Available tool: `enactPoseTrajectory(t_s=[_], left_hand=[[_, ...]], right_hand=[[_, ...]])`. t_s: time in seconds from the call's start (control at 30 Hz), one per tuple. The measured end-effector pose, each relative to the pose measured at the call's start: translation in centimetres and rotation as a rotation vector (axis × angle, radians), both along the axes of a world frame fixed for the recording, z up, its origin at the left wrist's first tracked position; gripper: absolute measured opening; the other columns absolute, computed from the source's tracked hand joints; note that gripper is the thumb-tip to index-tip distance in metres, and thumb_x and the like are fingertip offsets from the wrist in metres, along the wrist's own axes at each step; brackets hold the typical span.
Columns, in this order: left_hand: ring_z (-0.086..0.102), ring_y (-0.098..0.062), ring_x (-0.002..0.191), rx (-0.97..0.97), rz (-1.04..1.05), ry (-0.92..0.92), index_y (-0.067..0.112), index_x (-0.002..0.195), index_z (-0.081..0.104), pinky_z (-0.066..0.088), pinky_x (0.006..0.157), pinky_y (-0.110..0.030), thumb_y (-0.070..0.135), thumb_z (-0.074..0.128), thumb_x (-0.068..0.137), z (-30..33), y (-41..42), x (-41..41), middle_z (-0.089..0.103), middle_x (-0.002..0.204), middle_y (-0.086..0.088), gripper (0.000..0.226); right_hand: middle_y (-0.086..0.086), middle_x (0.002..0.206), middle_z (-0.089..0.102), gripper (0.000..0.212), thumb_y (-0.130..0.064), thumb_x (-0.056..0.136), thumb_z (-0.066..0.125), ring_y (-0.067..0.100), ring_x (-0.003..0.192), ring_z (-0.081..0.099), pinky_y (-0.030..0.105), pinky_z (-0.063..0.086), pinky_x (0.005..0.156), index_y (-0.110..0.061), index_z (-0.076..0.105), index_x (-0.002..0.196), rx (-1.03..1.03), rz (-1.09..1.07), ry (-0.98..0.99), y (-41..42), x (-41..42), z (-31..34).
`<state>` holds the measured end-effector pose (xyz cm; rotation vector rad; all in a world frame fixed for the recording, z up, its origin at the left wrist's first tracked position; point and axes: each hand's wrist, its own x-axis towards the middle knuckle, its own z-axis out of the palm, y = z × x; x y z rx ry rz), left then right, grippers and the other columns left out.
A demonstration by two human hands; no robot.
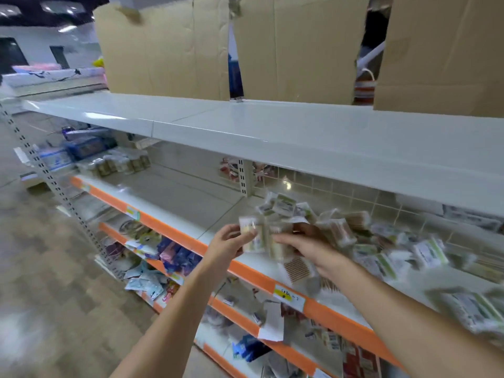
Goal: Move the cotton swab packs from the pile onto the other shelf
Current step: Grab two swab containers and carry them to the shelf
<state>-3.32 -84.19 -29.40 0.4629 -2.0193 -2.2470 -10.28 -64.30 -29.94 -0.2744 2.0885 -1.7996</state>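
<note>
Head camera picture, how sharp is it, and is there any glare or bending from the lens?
Head view: motion blur smears the pile of packs and the floor; both hands, left hand and right hand, look soft; ceiling light glares on the top shelf; the wide lens bows the shelf edges.

The top shelf is plain pale grey-white. Behind it stand sheets of plain tan cardboard. The shelf below is off-white with a bright orange front strip carrying a yellow and white price label. The packs in the pile are clear, showing beige and brown sticks, with white and green labels. The back panel is cream with a pale grid of squares. The floor is mottled beige-grey.
</note>
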Motion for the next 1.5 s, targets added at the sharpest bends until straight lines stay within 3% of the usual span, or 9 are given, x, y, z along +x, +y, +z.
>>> enactPoseTrajectory(t_s=[0.23,0.4,0.5,0.63,0.8,1.03,1.2,1.37,1.5], left_hand=[[0.069,-0.028,0.091,-0.008,0.069,0.018,0.008,0.112,0.068,0.049,0.077,-0.034,0.021,0.078,0.083,-0.9,-8.3,2.9,0.074,0.106,-0.016,0.033],[0.071,-0.021,0.084,-0.036,0.145,-0.008,0.01,0.109,0.069,0.051,0.07,-0.031,0.026,0.081,0.08,-1.6,-13.0,4.8,0.075,0.102,-0.011,0.034],[0.073,-0.021,0.086,-0.03,0.184,-0.01,0.012,0.106,0.07,0.054,0.066,-0.029,0.025,0.081,0.08,-2.0,-15.4,5.6,0.076,0.1,-0.009,0.032],[0.073,-0.017,0.085,-0.039,0.229,-0.015,0.013,0.107,0.069,0.054,0.066,-0.026,0.025,0.08,0.081,-1.9,-18.0,6.4,0.076,0.098,-0.004,0.031],[0.073,-0.01,0.079,-0.033,0.276,0.001,0.01,0.109,0.069,0.052,0.058,-0.016,0.025,0.077,0.083,-1.5,-21.1,7.0,0.077,0.094,-0.001,0.031],[0.071,-0.008,0.083,-0.043,0.386,-0.038,0.014,0.111,0.068,0.051,0.063,-0.019,0.028,0.079,0.082,-2.2,-27.8,5.9,0.075,0.101,0.0,0.034],[0.071,-0.006,0.088,-0.058,0.456,-0.041,0.017,0.108,0.069,0.05,0.066,-0.02,0.031,0.081,0.079,-2.3,-33.5,4.2,0.075,0.102,0.002,0.035],[0.069,-0.012,0.101,-0.066,0.523,-0.032,0.016,0.111,0.068,0.048,0.072,-0.023,0.028,0.082,0.078,-1.9,-39.2,1.9,0.074,0.107,0.001,0.037],[0.068,-0.012,0.102,-0.069,0.564,-0.031,0.018,0.111,0.068,0.049,0.076,-0.026,0.032,0.083,0.076,-1.9,-43.3,0.5,0.074,0.108,0.002,0.04]], right_hand=[[0.001,0.104,0.075,0.06,-0.044,0.059,0.089,0.02,0.099,0.07,0.038,0.058,0.089,-0.019,0.069,0.11,-0.009,0.017,-0.045,-8.6,0.0,-1.1],[-0.001,0.097,0.07,0.033,-0.023,0.072,0.088,0.014,0.087,0.068,0.027,0.058,0.07,-0.019,0.064,0.094,-0.058,0.033,-0.067,-13.9,0.7,-1.3],[0.01,0.108,0.073,0.044,-0.018,0.075,0.086,0.025,0.1,0.071,0.037,0.06,0.081,-0.009,0.067,0.113,-0.065,0.071,-0.089,-16.7,0.8,-1.2],[0.015,0.106,0.074,0.045,-0.017,0.072,0.087,0.029,0.098,0.072,0.048,0.059,0.09,-0.007,0.068,0.112,-0.068,0.099,-0.115,-20.4,0.7,-1.2],[0.005,0.081,0.078,0.038,-0.017,0.071,0.087,0.017,0.066,0.075,0.032,0.056,0.048,-0.008,0.069,0.104,-0.105,0.184,-0.15,-25.2,0.1,-2.0],[0.006,0.09,0.078,0.043,-0.025,0.064,0.09,0.019,0.081,0.076,0.029,0.057,0.065,-0.011,0.072,0.1,-0.095,0.264,-0.128,-33.4,-1.9,-3.4],[0.008,0.095,0.078,0.05,-0.03,0.059,0.09,0.026,0.091,0.074,0.042,0.06,0.084,-0.011,0.071,0.101,-0.091,0.31,-0.127,-39.7,-4.2,-3.2],[0.002,0.084,0.077,0.034,-0.017,0.07,0.088,0.008,0.067,0.071,0.018,0.05,0.053,-0.01,0.072,0.1,-0.085,0.329,-0.091,-46.1,-6.9,-1.8],[0.002,0.087,0.076,0.031,-0.018,0.074,0.085,0.01,0.072,0.07,0.019,0.051,0.057,-0.01,0.071,0.101,-0.069,0.388,-0.056,-50.3,-8.6,-1.0]])
